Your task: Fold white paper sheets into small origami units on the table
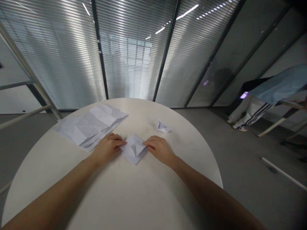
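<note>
A folded white paper square lies diamond-wise on the round white table, with a raised flap at its middle. My left hand has its fingers curled and pinches the paper's left corner. My right hand is closed on the right corner in the same way. Both forearms reach in from the near edge.
A stack of creased white paper sheets lies at the table's far left. A small folded paper piece sits at the far right. Glass walls with blinds stand behind. A person in striped trousers bends over at the right.
</note>
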### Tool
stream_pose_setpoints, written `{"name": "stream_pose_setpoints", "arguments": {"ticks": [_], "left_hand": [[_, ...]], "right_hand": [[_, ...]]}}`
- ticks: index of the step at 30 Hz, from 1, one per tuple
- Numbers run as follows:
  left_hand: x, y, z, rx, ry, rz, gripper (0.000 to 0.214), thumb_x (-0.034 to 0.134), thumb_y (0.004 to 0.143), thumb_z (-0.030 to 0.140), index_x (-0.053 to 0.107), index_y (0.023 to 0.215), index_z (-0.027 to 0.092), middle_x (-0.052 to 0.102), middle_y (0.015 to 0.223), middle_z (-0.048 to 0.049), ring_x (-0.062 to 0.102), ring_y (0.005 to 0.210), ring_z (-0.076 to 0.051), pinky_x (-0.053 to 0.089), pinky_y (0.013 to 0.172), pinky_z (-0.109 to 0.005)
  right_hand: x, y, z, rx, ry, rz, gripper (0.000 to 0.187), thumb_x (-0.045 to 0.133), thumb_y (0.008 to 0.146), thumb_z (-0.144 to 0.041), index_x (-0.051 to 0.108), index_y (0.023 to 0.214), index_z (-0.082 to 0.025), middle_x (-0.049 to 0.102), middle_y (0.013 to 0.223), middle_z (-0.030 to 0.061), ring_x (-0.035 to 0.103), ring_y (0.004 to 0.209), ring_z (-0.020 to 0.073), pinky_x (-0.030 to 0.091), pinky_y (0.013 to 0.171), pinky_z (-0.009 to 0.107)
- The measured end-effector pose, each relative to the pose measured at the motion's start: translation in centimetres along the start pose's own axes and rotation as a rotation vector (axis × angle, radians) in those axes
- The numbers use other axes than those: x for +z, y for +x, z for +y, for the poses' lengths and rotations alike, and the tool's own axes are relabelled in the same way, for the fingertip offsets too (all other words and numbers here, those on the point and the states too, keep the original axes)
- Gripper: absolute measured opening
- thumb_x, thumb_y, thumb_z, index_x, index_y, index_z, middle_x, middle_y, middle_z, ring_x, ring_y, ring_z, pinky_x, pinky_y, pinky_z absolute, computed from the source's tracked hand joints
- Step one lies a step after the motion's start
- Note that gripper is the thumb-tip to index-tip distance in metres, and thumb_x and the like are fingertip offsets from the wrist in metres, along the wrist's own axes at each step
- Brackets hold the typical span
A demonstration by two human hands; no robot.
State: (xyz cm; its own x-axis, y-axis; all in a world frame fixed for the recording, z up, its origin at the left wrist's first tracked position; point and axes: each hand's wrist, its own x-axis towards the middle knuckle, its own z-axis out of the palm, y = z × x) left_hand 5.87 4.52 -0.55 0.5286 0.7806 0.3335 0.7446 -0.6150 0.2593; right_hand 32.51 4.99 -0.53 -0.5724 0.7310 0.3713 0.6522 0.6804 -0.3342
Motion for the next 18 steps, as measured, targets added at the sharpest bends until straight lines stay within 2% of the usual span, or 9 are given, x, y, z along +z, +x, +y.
{"name": "stream_pose_setpoints", "arguments": {"ticks": [4,7,9,12,15,18], "left_hand": [[-0.9,-0.2,0.7,0.138,0.150,-0.104,0.038,0.047,0.080,0.009,0.066,0.109,0.026,0.066,0.109,-0.0039,0.056,0.102,-0.021,0.043,0.091,-0.037],[-1.3,-0.8,0.9,0.194,0.160,-0.140,0.040,0.047,0.082,0.013,0.061,0.118,0.024,0.060,0.125,-0.0045,0.049,0.119,-0.024,0.035,0.101,-0.042],[-1.2,-1.3,0.6,0.183,0.147,-0.147,0.037,0.045,0.088,0.022,0.057,0.122,0.027,0.056,0.130,-0.0031,0.043,0.126,-0.025,0.030,0.105,-0.045],[-0.6,-1.6,-0.1,0.153,0.151,-0.094,0.030,0.043,0.092,0.030,0.061,0.116,0.028,0.062,0.123,-0.0025,0.045,0.125,-0.026,0.031,0.103,-0.047],[-0.2,-1.5,0.2,0.204,0.182,-0.041,0.024,0.046,0.091,0.023,0.066,0.104,0.024,0.066,0.115,-0.0054,0.050,0.119,-0.027,0.034,0.100,-0.046],[0.0,-1.3,1.2,0.302,0.200,-0.086,0.026,0.047,0.089,0.013,0.064,0.107,0.022,0.064,0.118,-0.0064,0.054,0.115,-0.024,0.039,0.098,-0.041]], "right_hand": [[-0.6,-0.2,-0.2,-0.116,-0.241,-0.183,0.025,0.053,0.083,-0.008,0.069,0.100,-0.019,0.069,0.098,0.0055,0.059,0.093,0.0180,0.045,0.084,0.030],[-1.1,-0.4,-0.6,-0.180,-0.346,-0.251,0.025,0.051,0.083,-0.008,0.066,0.102,-0.017,0.068,0.102,0.0072,0.058,0.094,0.0198,0.044,0.084,0.033],[-1.2,-0.6,-1.0,-0.198,-0.390,-0.268,0.024,0.050,0.084,-0.008,0.066,0.100,-0.015,0.068,0.102,0.0095,0.058,0.094,0.0212,0.043,0.084,0.034],[-1.0,-0.7,-1.8,-0.180,-0.421,-0.270,0.020,0.049,0.083,-0.009,0.067,0.092,-0.012,0.067,0.098,0.0127,0.058,0.093,0.0229,0.043,0.084,0.035],[-0.5,-0.6,-2.7,-0.142,-0.419,-0.254,0.019,0.048,0.086,-0.015,0.067,0.089,-0.013,0.067,0.096,0.0134,0.058,0.092,0.0226,0.044,0.085,0.035],[-0.1,-0.5,-3.5,-0.118,-0.379,-0.223,0.021,0.047,0.090,-0.021,0.065,0.098,-0.014,0.066,0.105,0.0121,0.058,0.099,0.0214,0.045,0.088,0.033]]}}
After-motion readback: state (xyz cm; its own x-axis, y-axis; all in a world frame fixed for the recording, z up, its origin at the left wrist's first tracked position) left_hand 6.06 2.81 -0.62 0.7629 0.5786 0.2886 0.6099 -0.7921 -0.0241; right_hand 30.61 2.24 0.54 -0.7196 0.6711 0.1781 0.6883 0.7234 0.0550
